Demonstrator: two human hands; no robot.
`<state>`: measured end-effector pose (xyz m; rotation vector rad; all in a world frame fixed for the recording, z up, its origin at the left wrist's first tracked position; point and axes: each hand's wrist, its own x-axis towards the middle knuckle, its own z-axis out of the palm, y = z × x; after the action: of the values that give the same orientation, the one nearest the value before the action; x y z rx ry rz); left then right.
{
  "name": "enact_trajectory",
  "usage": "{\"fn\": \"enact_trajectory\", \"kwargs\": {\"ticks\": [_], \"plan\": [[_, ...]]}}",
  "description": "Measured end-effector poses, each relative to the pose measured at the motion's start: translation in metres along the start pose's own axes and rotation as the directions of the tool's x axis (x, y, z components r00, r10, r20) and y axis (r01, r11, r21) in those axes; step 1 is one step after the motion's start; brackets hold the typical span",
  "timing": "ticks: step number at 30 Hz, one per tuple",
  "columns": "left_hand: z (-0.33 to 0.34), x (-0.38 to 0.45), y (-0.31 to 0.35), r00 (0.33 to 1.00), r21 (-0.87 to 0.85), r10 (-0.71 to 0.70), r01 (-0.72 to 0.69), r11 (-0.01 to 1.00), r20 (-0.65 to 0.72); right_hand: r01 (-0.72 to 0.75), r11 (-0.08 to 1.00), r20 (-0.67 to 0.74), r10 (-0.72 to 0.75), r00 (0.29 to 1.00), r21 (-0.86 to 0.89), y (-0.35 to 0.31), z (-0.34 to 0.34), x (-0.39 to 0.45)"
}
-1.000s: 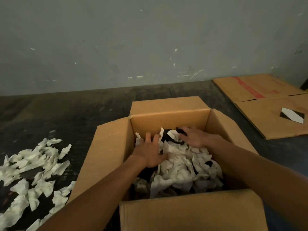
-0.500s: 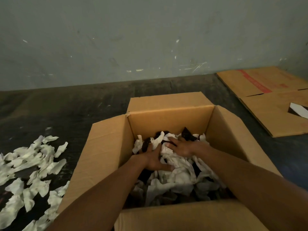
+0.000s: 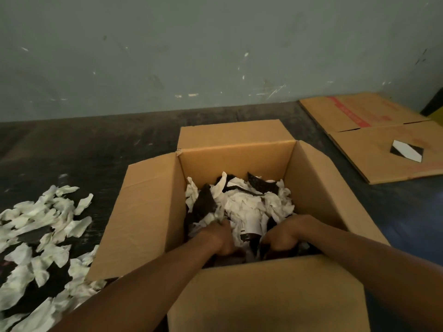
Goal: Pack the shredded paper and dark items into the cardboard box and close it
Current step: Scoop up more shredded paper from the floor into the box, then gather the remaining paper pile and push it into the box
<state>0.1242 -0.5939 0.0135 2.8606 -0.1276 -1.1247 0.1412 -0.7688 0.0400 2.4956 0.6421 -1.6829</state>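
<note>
An open cardboard box (image 3: pixel 236 158) stands on the dark floor in front of me, all its flaps folded outward. Inside lies a heap of white shredded paper (image 3: pixel 248 208) mixed with dark items (image 3: pixel 206 202), one of them against the far wall (image 3: pixel 261 184). Both my hands are pushed down into the filling at the near side. My left hand (image 3: pixel 220 238) has its fingers curled around paper and a dark piece. My right hand (image 3: pixel 285 233) is curled downward too, with its fingertips buried among dark material and hidden.
A loose pile of shredded paper over dark pieces (image 3: pixel 43 226) lies on the floor left of the box. Flattened cardboard (image 3: pixel 374 121) rests at the right by the wall, with a black-and-white piece (image 3: pixel 406 153) on it. A grey wall stands behind.
Both hands have drawn back from the far middle of the box to its near side and sunk deeper into the filling. The dark pieces at the far wall are uncovered.
</note>
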Motion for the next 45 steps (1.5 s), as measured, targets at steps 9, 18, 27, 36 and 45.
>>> {"fn": "enact_trajectory", "kwargs": {"ticks": [9, 18, 27, 36, 45], "plan": [[-0.056, -0.053, -0.021, 0.981, 0.072, 0.092, -0.081, 0.994, -0.173, -0.051, 0.968, -0.505, 0.172, 0.846, 0.246, -0.004, -0.051, -0.064], [-0.068, -0.140, -0.084, 0.590, 0.041, 0.132, -0.165, 0.985, -0.796, 0.002, 0.976, -0.855, 0.189, 0.483, 0.217, -0.097, -0.041, -0.086], [0.011, -0.231, -0.220, 0.671, -0.081, -0.021, -0.058, 0.995, -0.742, 0.022, 0.992, -0.906, 0.107, 0.409, 0.127, -0.263, 0.016, -0.076], [0.151, -0.296, -0.367, 0.730, -0.330, -0.253, 0.039, 0.943, -0.635, 0.221, 0.975, -0.900, -0.085, 0.427, 0.013, -0.415, 0.114, 0.001], [0.283, -0.299, -0.455, 0.792, -0.558, -0.504, 0.260, 0.788, -0.344, 0.134, 0.979, -0.747, 0.027, 0.664, 0.154, -0.445, 0.192, 0.107]]}}
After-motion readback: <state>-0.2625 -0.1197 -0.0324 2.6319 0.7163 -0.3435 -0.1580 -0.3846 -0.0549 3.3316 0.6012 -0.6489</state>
